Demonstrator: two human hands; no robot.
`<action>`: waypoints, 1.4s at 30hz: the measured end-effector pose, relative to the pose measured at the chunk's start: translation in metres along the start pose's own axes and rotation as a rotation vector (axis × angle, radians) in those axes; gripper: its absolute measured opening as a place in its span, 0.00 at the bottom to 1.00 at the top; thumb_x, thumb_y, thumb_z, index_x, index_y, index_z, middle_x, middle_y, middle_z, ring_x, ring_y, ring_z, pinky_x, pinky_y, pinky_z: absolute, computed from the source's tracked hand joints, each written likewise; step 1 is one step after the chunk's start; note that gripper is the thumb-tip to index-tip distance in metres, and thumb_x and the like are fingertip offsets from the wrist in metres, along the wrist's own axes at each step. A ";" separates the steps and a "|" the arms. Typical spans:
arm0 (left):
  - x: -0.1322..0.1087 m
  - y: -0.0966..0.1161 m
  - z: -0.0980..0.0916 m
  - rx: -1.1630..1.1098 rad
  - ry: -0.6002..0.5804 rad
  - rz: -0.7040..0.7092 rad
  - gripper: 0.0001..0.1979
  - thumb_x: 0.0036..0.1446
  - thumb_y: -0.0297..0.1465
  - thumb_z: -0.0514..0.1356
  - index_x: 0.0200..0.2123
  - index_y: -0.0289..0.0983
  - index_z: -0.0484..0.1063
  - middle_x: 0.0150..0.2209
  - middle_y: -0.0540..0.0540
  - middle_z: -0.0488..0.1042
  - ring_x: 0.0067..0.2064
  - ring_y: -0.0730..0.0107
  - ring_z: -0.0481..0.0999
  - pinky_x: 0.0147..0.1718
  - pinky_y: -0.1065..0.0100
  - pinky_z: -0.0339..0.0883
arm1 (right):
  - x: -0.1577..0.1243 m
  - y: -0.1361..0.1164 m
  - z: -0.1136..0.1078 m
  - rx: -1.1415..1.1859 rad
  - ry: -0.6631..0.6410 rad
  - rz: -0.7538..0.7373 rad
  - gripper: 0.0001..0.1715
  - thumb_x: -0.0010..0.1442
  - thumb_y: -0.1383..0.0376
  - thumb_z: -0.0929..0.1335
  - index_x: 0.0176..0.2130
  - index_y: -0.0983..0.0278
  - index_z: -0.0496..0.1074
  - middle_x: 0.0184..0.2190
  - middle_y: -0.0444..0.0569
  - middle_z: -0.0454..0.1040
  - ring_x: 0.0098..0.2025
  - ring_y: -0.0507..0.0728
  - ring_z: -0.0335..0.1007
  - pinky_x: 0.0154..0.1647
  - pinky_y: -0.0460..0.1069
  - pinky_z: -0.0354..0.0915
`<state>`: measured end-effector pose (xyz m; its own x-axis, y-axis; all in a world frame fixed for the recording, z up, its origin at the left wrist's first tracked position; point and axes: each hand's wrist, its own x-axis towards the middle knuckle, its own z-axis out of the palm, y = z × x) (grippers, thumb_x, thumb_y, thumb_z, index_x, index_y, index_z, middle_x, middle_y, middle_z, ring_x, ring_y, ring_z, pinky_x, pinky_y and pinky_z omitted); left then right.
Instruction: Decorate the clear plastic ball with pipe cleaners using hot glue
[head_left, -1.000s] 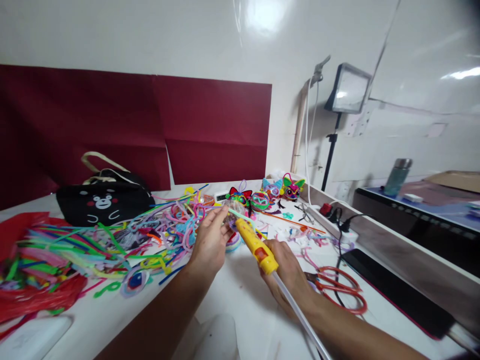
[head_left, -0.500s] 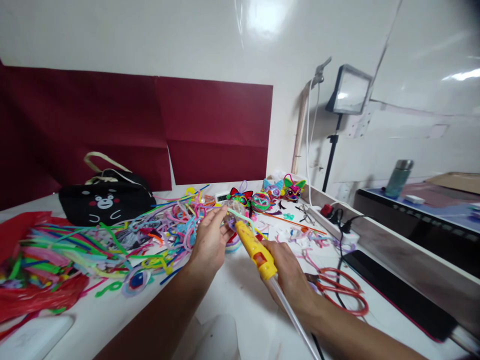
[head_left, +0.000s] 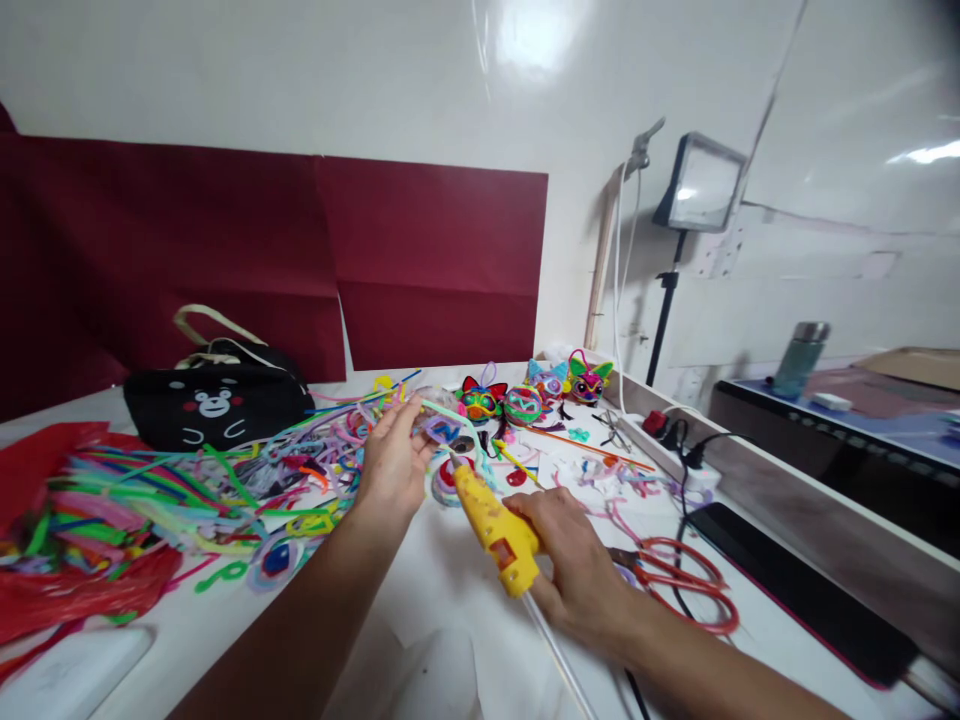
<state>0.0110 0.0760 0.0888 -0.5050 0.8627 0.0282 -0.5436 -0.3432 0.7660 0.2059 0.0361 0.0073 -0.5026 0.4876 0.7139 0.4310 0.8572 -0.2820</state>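
My right hand point(head_left: 574, 550) is wrapped round a yellow hot glue gun point(head_left: 487, 515), with a long clear glue stick point(head_left: 555, 650) coming out of its rear. The gun's nozzle points away from me, close to the thing in my other hand. My left hand point(head_left: 394, 465) holds a clear ball point(head_left: 442, 400) with purple and blue pipe-cleaner pieces on it; the fingers partly cover it. A pale green pipe cleaner point(head_left: 466, 420) curves off its right side. Just beneath lies a coiled red, white and blue disc point(head_left: 448, 478).
Loose pipe cleaners point(head_left: 172, 500) and a red plastic bag point(head_left: 45, 610) spread over the left. Finished animal-face balls point(head_left: 589, 380) stand at the back. Orange-handled scissors point(head_left: 686, 580), a black phone-like slab point(head_left: 795, 590) and a power strip point(head_left: 667, 450) lie right. A black bag point(head_left: 217, 405) sits back left.
The glue gun has drawn back toward me and slightly left, its nozzle lower. My left hand has shifted left with the ball, uncovering the coiled disc below.
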 end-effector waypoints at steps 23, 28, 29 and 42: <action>-0.040 -0.040 0.007 0.187 -0.235 -0.097 0.15 0.42 0.35 0.70 0.31 0.36 0.71 0.28 0.51 0.77 0.28 0.73 0.77 0.28 0.74 0.68 | 0.008 0.025 0.009 0.183 0.234 0.227 0.13 0.60 0.62 0.68 0.43 0.62 0.63 0.38 0.49 0.71 0.41 0.57 0.69 0.44 0.53 0.66; -0.046 -0.046 0.008 0.189 -0.277 -0.112 0.15 0.42 0.35 0.71 0.30 0.36 0.71 0.26 0.52 0.75 0.27 0.75 0.76 0.28 0.75 0.68 | 0.009 0.027 0.011 0.189 0.296 0.204 0.09 0.64 0.67 0.64 0.46 0.62 0.64 0.34 0.46 0.72 0.31 0.52 0.70 0.34 0.47 0.67; -0.047 -0.046 0.008 0.188 -0.278 -0.112 0.15 0.41 0.35 0.71 0.30 0.36 0.71 0.27 0.52 0.75 0.28 0.75 0.76 0.29 0.75 0.68 | 0.009 0.027 0.010 0.180 0.309 0.168 0.11 0.64 0.68 0.64 0.48 0.62 0.64 0.35 0.46 0.72 0.30 0.51 0.69 0.33 0.47 0.67; -0.047 -0.047 0.007 0.176 -0.263 -0.145 0.15 0.41 0.34 0.72 0.31 0.36 0.72 0.29 0.52 0.77 0.29 0.75 0.77 0.30 0.75 0.69 | 0.008 0.035 0.000 -0.269 0.223 -0.085 0.25 0.66 0.73 0.58 0.60 0.62 0.65 0.28 0.45 0.68 0.28 0.51 0.64 0.29 0.45 0.61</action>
<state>0.0647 0.0542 0.0556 -0.2280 0.9719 0.0580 -0.4612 -0.1603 0.8727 0.2170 0.0703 0.0030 -0.3815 0.3428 0.8584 0.5914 0.8042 -0.0583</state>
